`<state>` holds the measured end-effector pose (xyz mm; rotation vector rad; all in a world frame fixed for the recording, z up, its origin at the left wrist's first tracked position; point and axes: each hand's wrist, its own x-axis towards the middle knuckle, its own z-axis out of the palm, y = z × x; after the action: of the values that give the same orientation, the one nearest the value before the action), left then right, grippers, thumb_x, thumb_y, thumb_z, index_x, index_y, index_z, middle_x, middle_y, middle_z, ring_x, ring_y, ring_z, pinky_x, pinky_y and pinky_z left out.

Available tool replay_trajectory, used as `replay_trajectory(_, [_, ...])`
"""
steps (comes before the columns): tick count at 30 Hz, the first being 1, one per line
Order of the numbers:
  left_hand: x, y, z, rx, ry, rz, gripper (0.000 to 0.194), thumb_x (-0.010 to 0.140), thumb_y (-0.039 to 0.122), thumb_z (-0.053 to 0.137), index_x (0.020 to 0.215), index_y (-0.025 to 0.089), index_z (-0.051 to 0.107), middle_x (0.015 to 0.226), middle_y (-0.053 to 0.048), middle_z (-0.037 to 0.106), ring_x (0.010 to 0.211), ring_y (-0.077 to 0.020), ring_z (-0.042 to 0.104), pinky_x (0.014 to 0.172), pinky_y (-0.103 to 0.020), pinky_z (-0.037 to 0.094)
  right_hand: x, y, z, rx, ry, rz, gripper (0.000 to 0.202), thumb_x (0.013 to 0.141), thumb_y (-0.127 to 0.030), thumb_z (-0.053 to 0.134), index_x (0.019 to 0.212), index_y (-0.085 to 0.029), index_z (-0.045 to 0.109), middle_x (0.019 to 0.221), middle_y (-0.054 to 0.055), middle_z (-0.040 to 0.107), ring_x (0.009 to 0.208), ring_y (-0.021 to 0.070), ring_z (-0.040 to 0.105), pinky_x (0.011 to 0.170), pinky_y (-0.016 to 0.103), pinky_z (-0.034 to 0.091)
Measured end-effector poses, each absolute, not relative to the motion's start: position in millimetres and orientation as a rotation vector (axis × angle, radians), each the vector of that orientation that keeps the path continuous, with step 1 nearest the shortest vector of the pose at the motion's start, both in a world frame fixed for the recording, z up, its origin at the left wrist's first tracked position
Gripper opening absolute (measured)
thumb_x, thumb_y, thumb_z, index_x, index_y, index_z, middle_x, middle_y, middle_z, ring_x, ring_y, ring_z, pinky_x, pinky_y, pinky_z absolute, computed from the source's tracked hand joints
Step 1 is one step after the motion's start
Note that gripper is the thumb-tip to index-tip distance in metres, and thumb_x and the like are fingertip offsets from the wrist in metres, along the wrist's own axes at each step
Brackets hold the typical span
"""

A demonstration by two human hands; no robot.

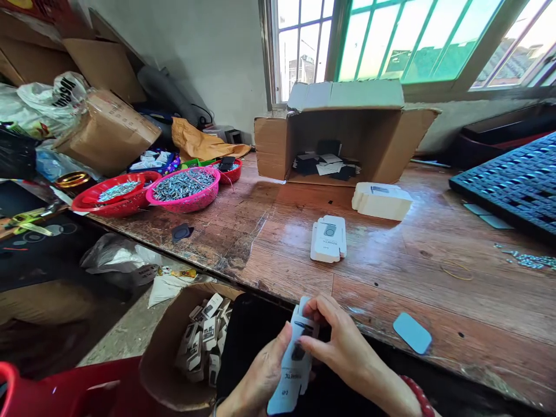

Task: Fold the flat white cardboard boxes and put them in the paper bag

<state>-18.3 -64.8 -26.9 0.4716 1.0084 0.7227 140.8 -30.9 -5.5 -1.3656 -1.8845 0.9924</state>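
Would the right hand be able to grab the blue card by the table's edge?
Probably yes. The blue card lies uncovered, and nothing stands between it and the right hand. That hand is holding white packaging, though, so it might need to let go first.

A white printed box [292, 369], its face bearing a dark picture and MAGNETIC lettering, is held slanting at the frame's bottom centre. Its upper end leans right.
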Motion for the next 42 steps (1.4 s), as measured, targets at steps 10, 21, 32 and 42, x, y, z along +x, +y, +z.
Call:
replay_trajectory(10, [-25.7, -68.1, -33.3, 0.510, 0.812, 0.755, 0.049, 0.062, 0.051, 0.087, 0.089, 0.011, 0.077, 0.067, -0.002, 0.065, 0.060, -0.0094, 0.052, 0.062, -0.020, 0.040, 151.8, -45.2, -17.4, -1.295, -1.793, 1.120, 0.022, 0.075, -0.019, 0.072, 0.066, -0.021, 0.052, 0.088, 0.002, 0.055, 0.087, 0.0202, 0.053, 0.078, 0.032, 0.046])
replay_trajectory(21, [-27.9, -76.8, -38.3, 0.646, 1.031, 0.996, 0.047, 0.064, 0.058, 0.083, 0.072, 0.012, 0.075, 0.064, -0.003, 0.068, 0.057, -0.0113, 0.053, 0.058, -0.022, 0.043, 133.6, -80.2, -60.5, -1.238, -1.507, 1.368, 0.041, 0.091, -0.051, 0.055, 0.070, -0.018, 0.065, 0.069, 0.002, 0.064, 0.065, 0.0175, 0.057, 0.060, 0.025, 0.045])
replay_trajectory(32, [-35.1, -93.6, -67.1, 0.861, 1.124, 1.171, 0.062, 0.069, 0.044, 0.082, 0.113, 0.024, 0.043, 0.083, -0.004, 0.075, 0.078, -0.0222, 0.071, 0.073, -0.032, 0.053, 127.0, -97.0, -80.8, -1.104, -1.113, 1.346, 0.039, 0.087, -0.049, 0.066, 0.117, -0.025, 0.058, 0.103, 0.007, 0.073, 0.090, 0.0242, 0.070, 0.077, 0.033, 0.057])
replay_trajectory(42, [-46.4, -116.0, -71.4, 1.012, 1.001, 1.056, 0.050, 0.077, 0.046, 0.076, 0.116, 0.021, 0.057, 0.096, -0.007, 0.076, 0.095, -0.0248, 0.069, 0.083, -0.033, 0.050, 132.5, -122.0, -83.2, -1.021, -1.135, 1.412, 0.041, 0.087, -0.044, 0.069, 0.123, -0.029, 0.058, 0.097, 0.002, 0.070, 0.090, 0.0211, 0.067, 0.082, 0.032, 0.054])
